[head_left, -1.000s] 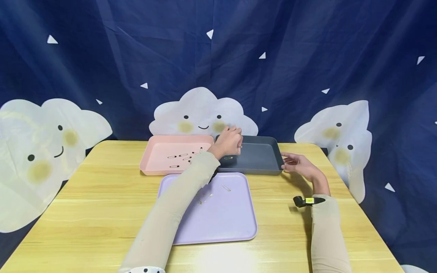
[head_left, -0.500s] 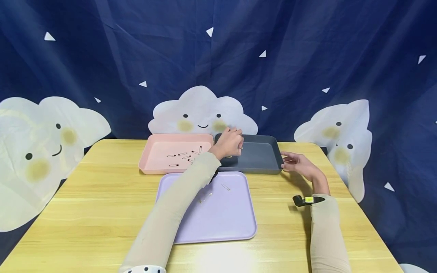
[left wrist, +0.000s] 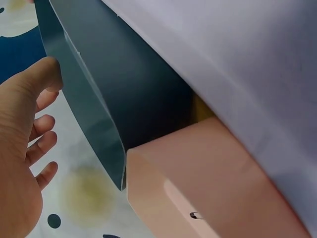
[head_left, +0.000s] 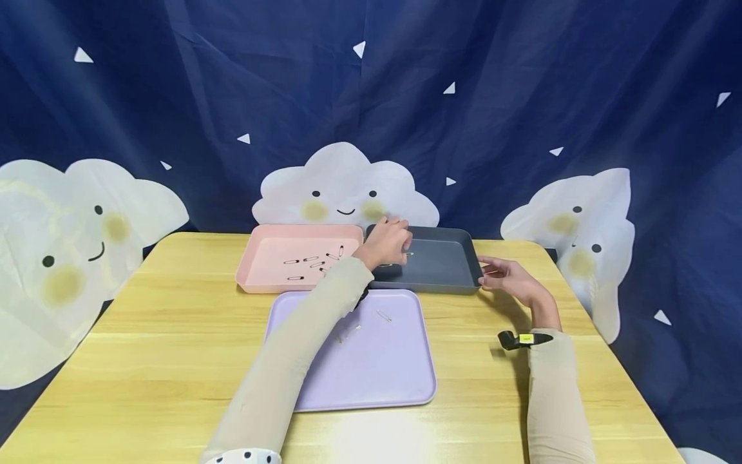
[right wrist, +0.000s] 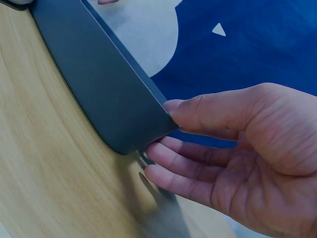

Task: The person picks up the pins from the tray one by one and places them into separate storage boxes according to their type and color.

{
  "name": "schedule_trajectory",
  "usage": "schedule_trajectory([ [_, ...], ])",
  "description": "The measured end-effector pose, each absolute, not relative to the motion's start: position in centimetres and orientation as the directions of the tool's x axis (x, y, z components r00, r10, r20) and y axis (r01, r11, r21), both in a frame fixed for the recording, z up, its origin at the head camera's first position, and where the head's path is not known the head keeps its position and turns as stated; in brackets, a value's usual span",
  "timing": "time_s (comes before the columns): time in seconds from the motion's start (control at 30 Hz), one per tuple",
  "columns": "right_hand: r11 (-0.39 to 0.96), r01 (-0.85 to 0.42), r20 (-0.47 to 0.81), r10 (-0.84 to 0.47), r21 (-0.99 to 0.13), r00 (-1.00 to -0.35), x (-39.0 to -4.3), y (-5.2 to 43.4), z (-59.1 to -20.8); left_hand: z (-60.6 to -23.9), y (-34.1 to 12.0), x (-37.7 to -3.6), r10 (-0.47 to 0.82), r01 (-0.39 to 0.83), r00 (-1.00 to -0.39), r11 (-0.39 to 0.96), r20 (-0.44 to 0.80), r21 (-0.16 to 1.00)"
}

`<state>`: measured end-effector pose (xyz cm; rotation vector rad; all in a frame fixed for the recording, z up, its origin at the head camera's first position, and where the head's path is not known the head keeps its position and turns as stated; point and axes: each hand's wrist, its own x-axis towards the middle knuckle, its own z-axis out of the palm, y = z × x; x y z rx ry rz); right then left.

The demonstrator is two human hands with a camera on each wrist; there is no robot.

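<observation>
My left hand (head_left: 388,241) hovers over the far left corner of the dark grey tray (head_left: 440,261). In the left wrist view that hand (left wrist: 25,163) has its thumb at the grey tray's rim (left wrist: 94,124), with loosely curled fingers that hold nothing. A small pin (head_left: 408,253) lies in the tray by the fingertips. My right hand (head_left: 504,274) rests on the table at the tray's near right corner. There its thumb (right wrist: 198,106) lies on the rim of the grey tray (right wrist: 99,84) and straight fingers touch the wall.
A pink tray (head_left: 272,254) left of the grey one holds several safety pins (head_left: 313,263). A lilac tray (head_left: 377,361) in front carries loose pins (head_left: 384,316). A dark blue curtain with cloud cut-outs (head_left: 344,187) backs the wooden table (head_left: 174,335).
Both hands and all trays stay where they were. Only the head view has shifted slightly.
</observation>
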<state>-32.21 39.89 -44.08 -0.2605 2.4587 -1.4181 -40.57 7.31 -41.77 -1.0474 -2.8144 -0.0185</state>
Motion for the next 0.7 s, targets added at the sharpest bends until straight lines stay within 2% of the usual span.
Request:
schedule_trajectory([
  [0.7, 0.461, -0.010, -0.150, -0.309, -0.887, -0.939, -32.22, 40.00, -44.06, -41.02, 6.52, -40.27, 0.651, 0.654, -0.752, 0.757, 0.101, -0.009],
])
